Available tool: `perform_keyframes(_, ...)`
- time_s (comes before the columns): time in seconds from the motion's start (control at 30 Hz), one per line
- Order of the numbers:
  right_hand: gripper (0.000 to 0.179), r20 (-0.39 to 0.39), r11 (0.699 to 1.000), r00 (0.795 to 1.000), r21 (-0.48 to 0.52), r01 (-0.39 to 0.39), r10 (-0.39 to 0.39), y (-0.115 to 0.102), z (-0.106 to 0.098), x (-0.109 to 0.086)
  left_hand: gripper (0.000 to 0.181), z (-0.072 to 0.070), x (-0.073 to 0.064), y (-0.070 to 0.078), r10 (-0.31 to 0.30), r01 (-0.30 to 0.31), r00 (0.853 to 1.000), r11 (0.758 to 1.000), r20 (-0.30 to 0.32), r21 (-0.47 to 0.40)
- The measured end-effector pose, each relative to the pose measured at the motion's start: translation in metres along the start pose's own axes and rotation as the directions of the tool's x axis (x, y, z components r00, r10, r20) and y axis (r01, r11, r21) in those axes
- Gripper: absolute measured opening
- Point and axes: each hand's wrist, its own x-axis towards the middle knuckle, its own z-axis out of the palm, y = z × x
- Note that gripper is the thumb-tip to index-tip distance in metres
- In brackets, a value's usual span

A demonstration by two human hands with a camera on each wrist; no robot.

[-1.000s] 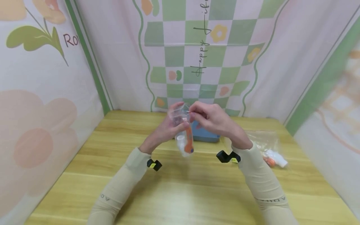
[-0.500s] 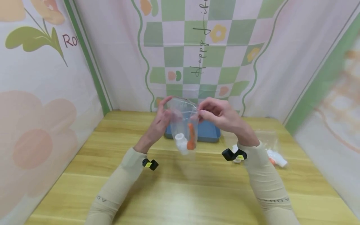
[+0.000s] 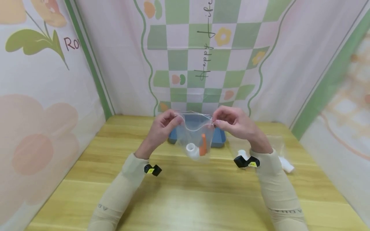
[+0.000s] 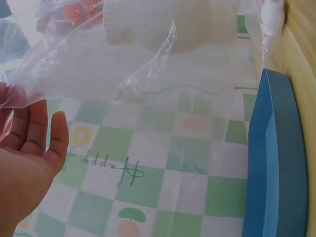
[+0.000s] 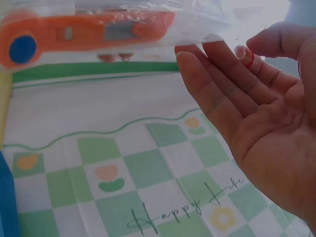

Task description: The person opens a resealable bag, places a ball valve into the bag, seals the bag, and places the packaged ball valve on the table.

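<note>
Both hands hold up a clear zip bag [image 3: 193, 136] by its mouth, in front of the blue tray [image 3: 218, 143]. My left hand [image 3: 159, 130] pinches the left corner, and my right hand [image 3: 237, 123] pinches the right corner. Inside the bag lie a white pipe-like piece [image 3: 190, 149] with a round opening and an orange lever-shaped part [image 3: 203, 145]. The right wrist view shows the orange lever-shaped part [image 5: 89, 32] with a blue round spot at one end. Whether the two parts are joined, I cannot tell. Reflections on the plastic blur the contents.
On the right of the wooden table [image 3: 185, 199] lies another clear bag [image 3: 276, 142] with white pieces [image 3: 286, 164], partly hidden by the right forearm. A patterned cloth [image 3: 202, 57] hangs behind the table, with more cloth at both sides.
My hands have spread apart and the bag's mouth is stretched wider between them. The left hand has shifted from the bag's side to its upper corner. More of the tray shows.
</note>
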Motion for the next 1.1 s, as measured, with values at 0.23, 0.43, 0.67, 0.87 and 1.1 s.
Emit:
perform_keyframes(0.23, 0.015, 0.066, 0.999, 0.998, -0.038, -0.005, 0.007, 0.011, -0.007, -0.012, 0.005, 0.006, 0.001, 0.013, 0.17, -0.177, 0.984, 0.958, 0.048, 0.226)
perform_keyframes(0.43, 0.021, 0.156, 0.998, 0.986, -0.035, -0.055, 0.06, 0.017, -0.009, -0.02, 0.003, 0.012, 0.001, 0.022, 0.182, -0.2, 0.98, 0.933, 0.086, 0.298)
perform_keyframes(0.67, 0.022, 0.238, 0.982, 0.958, -0.14, -0.128, 0.159, 0.014, -0.01, -0.026, 0.008, 0.016, 0.001, 0.024, 0.178, -0.186, 0.982, 0.907, 0.056, 0.377)
perform_keyframes(0.87, 0.02, 0.233, 0.958, 0.965, -0.283, -0.05, 0.12, 0.004, -0.006, -0.022, 0.008, 0.017, 0.003, 0.025, 0.194, -0.191, 0.98, 0.864, 0.041, 0.466)
perform_keyframes(1.1, 0.018, 0.208, 0.929, 0.978, -0.361, 0.086, -0.01, -0.014, 0.013, -0.003, 0.006, 0.018, 0.004, 0.023, 0.157, -0.185, 0.983, 0.821, 0.097, 0.539)
